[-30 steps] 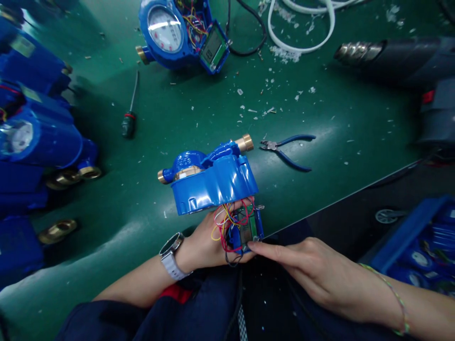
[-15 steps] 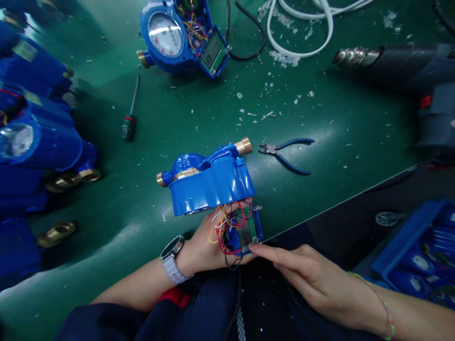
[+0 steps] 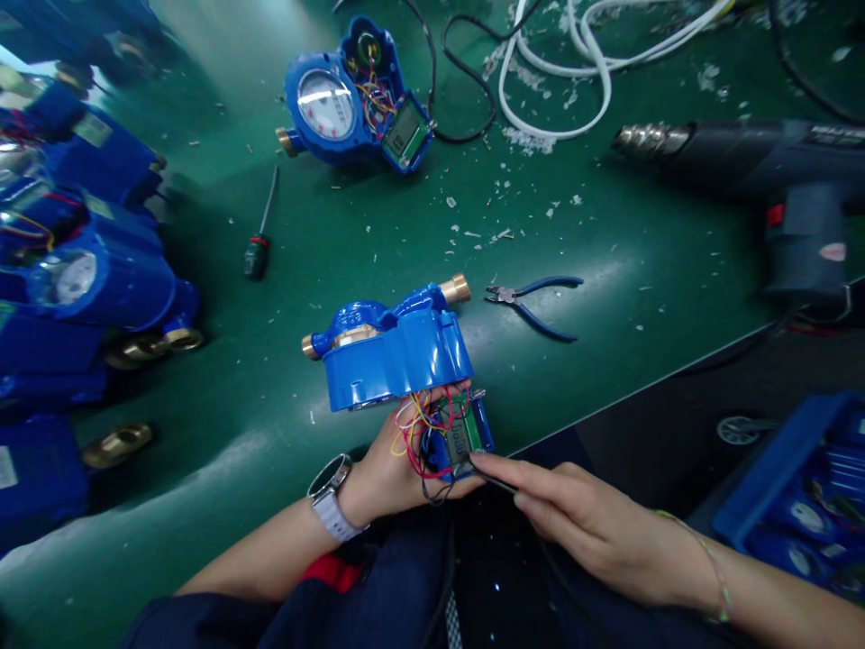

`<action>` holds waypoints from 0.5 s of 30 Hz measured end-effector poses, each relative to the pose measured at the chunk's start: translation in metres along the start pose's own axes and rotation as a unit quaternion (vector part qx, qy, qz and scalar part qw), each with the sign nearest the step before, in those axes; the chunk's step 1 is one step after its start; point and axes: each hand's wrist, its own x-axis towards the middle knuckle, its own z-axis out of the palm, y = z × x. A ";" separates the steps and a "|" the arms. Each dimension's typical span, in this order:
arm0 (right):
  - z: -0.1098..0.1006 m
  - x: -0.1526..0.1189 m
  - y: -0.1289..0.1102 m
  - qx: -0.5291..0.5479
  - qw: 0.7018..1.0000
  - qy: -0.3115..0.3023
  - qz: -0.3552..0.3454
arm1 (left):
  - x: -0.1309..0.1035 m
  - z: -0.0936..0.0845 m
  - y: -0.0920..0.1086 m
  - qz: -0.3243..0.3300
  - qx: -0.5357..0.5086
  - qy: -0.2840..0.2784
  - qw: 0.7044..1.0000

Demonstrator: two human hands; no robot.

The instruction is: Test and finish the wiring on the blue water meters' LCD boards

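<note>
A blue water meter (image 3: 398,361) with brass ends lies tipped on its side near the table's front edge. Below its housing, my left hand (image 3: 385,469) holds the blue-framed display module (image 3: 460,440), whose screen shows faint digits. Loose red, yellow, white and black wires (image 3: 419,428) run between module and housing, over my fingers. My right hand (image 3: 587,518) has its index fingertip at the module's lower corner. A thin dark cord-like piece (image 3: 501,484) is pinched between that finger and the thumb; its far end is hidden.
Blue-handled pliers (image 3: 533,302) lie right of the meter, a screwdriver (image 3: 258,248) to the left. Another opened meter (image 3: 331,108), a white cable (image 3: 601,81) and a heat gun (image 3: 757,162) are farther back. Several meters (image 3: 114,261) crowd the left; a blue crate (image 3: 757,505) stands lower right.
Digits show more clearly on the held display. The thin dark piece under my right index finger has come into sight. The camera view has shifted slightly; both hands stay nearly in place.
</note>
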 end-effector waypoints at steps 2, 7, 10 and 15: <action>-0.011 -0.004 -0.003 -0.006 1.000 -0.004 0.020 | 0.001 0.001 0.000 0.005 0.013 0.002 1.000; -0.043 -0.017 0.011 0.097 0.985 0.132 0.056 | 0.007 0.001 -0.003 0.031 0.066 0.018 0.997; -0.065 -0.008 0.037 0.185 0.936 0.294 0.046 | 0.006 0.001 -0.008 0.051 0.115 0.030 0.992; -0.102 0.026 0.073 0.141 0.903 0.404 0.031 | 0.003 0.007 -0.013 0.023 0.198 0.032 0.979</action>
